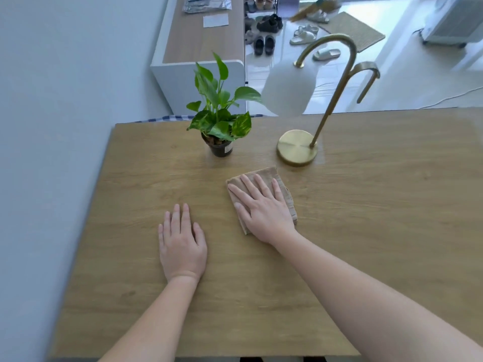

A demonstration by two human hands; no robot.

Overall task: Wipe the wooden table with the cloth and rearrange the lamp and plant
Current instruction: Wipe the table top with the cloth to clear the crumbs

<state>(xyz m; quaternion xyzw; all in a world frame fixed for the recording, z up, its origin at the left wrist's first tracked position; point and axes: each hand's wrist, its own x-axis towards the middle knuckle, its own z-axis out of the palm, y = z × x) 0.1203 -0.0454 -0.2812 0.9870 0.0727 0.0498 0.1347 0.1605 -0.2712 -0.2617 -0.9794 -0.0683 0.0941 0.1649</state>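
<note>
A folded tan cloth (269, 173) lies flat near the middle of the wooden table (379, 218). My right hand (261, 205) presses flat on top of it, fingers spread. My left hand (181, 244) rests palm down on the bare wood to the left, holding nothing. Behind the cloth, a green plant in a small black pot (220, 121) stands at the back left. A brass lamp (298, 147) with a round base, curved neck and white shade stands at the back right of the plant.
A grey wall (65, 126) runs along the table's left edge. Beyond the far edge are a white cabinet (183, 74), several shoes on the floor (264, 44) and a doormat (352, 30). A white cable (449, 97) crosses the floor.
</note>
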